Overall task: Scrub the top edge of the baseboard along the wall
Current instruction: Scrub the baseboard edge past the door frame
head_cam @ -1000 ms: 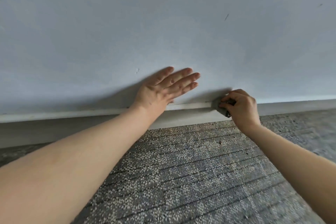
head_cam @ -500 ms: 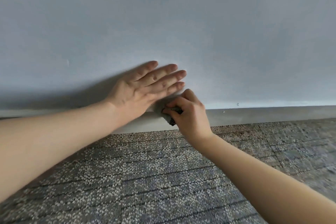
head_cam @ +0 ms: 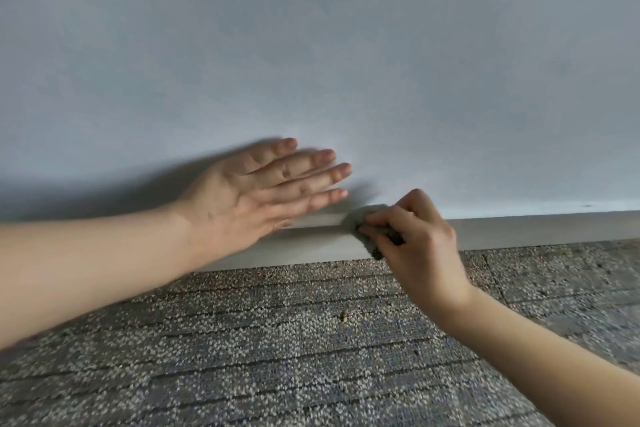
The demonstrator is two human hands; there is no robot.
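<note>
1. Right hand (head_cam: 419, 239) gripped a small dark scrubbing pad (head_cam: 370, 220), fingers curled round it, pressing it on the top edge of the baseboard (head_cam: 536, 229).
2. Left hand (head_cam: 249, 198) lay flat on the wall (head_cam: 346, 62) just above the baseboard, fingers straight and together, holding nothing, its heel crossing the baseboard's top edge.
3. Speckled grey carpet (head_cam: 277, 340) met the baseboard's foot; a small crumb (head_cam: 345, 314) lay on it, near the baseboard.

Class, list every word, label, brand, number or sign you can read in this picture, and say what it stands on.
None: no writing shows on the wall, the baseboard, the carpet, the scrub pad, the left hand or the right hand.
</note>
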